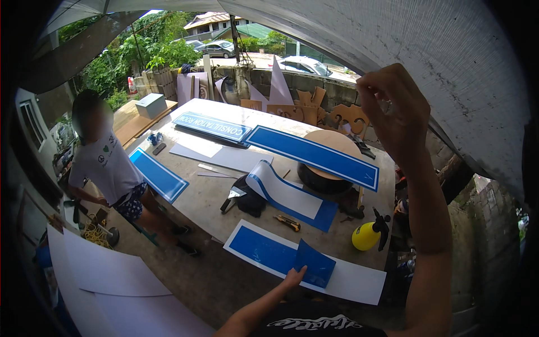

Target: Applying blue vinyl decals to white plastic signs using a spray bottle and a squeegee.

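My left hand (295, 276) is closed on the edge of a blue vinyl sheet (316, 267), whose loose end lifts up and folds back. The rest of the sheet lies over a long white panel (359, 282) at the table's near edge. Raised high at the right, my right hand (396, 106) has its thumb and fingers pinched together; whatever may be between them is too small to tell. Beyond the panel lie a yellow-and-black utility knife (288, 223) and a partly curled blue-and-white strip (292, 196). A yellow spray bottle (366, 236) stands to the right.
A putty knife (233, 196) rests by a black cloth (251, 199). One blue sign (314, 156) lies across a round board (337, 141); more signs (210, 126) are stacked behind. A person (109, 163) stands at the left. Large white sheets (120, 275) lean at lower left.
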Demonstrator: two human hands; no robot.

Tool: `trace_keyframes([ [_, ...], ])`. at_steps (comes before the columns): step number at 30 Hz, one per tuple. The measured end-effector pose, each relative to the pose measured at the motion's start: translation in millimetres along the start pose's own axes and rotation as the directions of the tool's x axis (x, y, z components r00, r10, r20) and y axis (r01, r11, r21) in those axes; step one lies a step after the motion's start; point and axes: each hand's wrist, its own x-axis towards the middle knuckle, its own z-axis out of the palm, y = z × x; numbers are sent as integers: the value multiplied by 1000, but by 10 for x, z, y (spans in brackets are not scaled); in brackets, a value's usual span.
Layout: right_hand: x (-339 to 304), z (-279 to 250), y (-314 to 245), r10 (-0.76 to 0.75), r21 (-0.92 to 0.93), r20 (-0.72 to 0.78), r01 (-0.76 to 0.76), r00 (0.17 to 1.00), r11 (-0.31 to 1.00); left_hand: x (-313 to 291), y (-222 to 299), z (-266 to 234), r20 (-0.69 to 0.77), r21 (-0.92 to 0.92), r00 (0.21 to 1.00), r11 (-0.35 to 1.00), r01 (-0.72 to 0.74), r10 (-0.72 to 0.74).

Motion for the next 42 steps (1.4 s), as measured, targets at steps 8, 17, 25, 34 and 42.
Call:
trace_keyframes([
  [8, 15, -54, 140, -36, -37, 19, 36, 999, 999, -27, 103, 39, -5, -60, 1000, 998, -9, 9],
  [17, 117, -216, 210, -76, -127, 18, 78, 997, 989, -131, 230, 129, 13, -113, 1000, 994, -11, 12],
  [25, 532, -219, 227, -179, -212, -88, 157, 980, 965, -42, 140, 158, 16, -79, 994, 991, -110, 111],
  [34, 397, -363, 298, -73, -210, 26, 77, 997, 975, -82, 149, 176, 41, -47, 996, 996, -74, 76],
  [42, 170, -457, 138, -109, -236, 158, 145, 981, 961, -29, 62, 188, 57, -125, 993, 987, -99, 106],
])
